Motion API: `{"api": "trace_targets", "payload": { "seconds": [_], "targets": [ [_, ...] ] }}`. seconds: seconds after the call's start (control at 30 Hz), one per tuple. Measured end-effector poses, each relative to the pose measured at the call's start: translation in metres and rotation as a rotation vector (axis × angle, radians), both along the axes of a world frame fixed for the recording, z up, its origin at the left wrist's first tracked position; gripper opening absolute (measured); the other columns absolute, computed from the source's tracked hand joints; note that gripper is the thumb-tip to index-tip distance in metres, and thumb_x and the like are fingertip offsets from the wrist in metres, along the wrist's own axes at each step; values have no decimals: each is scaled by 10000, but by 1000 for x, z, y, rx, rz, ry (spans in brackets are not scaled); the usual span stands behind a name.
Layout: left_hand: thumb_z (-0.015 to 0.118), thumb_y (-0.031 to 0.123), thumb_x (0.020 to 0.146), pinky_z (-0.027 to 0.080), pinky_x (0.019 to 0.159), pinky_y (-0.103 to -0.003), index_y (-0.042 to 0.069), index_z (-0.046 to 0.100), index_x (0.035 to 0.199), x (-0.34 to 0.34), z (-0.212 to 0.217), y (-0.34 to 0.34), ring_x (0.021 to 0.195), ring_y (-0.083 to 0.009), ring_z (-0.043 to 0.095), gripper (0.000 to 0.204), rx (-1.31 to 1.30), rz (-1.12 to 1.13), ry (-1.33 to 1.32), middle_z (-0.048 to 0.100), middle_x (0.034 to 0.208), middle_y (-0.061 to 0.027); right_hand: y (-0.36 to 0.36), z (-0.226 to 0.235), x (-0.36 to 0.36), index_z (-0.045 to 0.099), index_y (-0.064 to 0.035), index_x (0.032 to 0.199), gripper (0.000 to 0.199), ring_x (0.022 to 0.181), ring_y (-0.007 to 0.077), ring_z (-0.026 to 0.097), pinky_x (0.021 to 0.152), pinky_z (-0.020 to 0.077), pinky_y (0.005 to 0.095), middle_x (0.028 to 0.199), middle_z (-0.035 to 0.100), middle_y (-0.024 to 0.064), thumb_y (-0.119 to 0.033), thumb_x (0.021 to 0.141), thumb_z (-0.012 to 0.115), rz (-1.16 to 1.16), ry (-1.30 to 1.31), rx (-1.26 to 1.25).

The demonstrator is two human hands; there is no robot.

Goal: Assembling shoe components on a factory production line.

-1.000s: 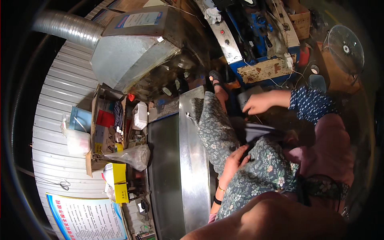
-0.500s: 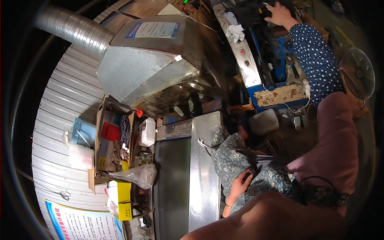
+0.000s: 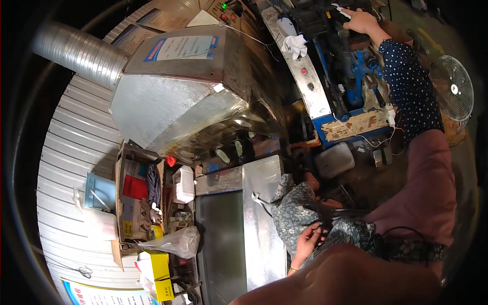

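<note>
My right hand (image 3: 362, 22), in a white-dotted navy oversleeve, reaches far to the upper right over a dark machine part. Between its fingers is a slim pale tool with a pointed tip (image 3: 339, 10); its exact kind is unclear. My left hand (image 3: 306, 241) rests low over my lap, on the grey floral apron (image 3: 295, 213). Its fingers are curled together, and whatever they may hold is too dark to make out. Left of the apron, a pair of pliers (image 3: 261, 202) lies on the shiny metal strip of the bench (image 3: 260, 178).
A blue-framed machine (image 3: 358, 124) stands ahead right, bearing a white glove (image 3: 295, 46) and a red button. A wire-guarded fan (image 3: 454, 90) is at far right. A large metal hood (image 3: 168, 96) fills the upper left. A cardboard box (image 3: 133, 203) and plastic bag (image 3: 183, 243) sit left.
The view has shifted slightly. My right hand's fingers have drawn together, and the pale tool shows more clearly. My left hand's fingers have lifted and curled a little over the apron.
</note>
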State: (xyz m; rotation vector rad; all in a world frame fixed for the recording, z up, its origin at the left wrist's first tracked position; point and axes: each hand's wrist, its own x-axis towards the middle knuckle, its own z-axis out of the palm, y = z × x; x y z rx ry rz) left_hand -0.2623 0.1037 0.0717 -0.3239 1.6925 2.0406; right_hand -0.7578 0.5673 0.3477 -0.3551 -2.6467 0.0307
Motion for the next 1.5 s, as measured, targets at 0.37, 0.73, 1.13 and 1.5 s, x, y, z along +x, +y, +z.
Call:
{"api": "trace_targets", "payload": {
  "seconds": [0.37,0.73,1.13,1.5],
  "targets": [
    [536,162,1000,489,613,-207,20,488,1331,10,-5,4,754,-80,627,364,-29,15,93,684,1006,-66,-5,2,13,388,-313,1463,710,1172,411,544,983,461,462,1351,491,217,-482,800,580,19,-14,-59],
    [545,151,993,515,657,-222,13,480,1342,16,-7,1,800,-101,651,380,-55,23,102,671,1014,-51,-23,-9,63,368,-261,1463,785,1157,439,529,954,463,484,1330,448,238,-460,759,653,34,-146,-147],
    [618,117,945,457,931,-270,15,606,1199,18,62,-6,1046,-122,576,274,-15,52,296,632,1137,-35,-120,-112,225,519,-186,1340,723,1241,397,476,1019,423,436,1426,416,172,-212,665,777,738,456,-422],
    [336,522,1010,474,945,-333,24,550,1252,3,112,-52,1044,-219,609,595,149,735,337,636,1144,-107,-302,-151,379,212,13,1495,884,1299,270,453,1082,355,376,1472,383,188,-536,905,576,1621,-789,-1456]
  ]
}}
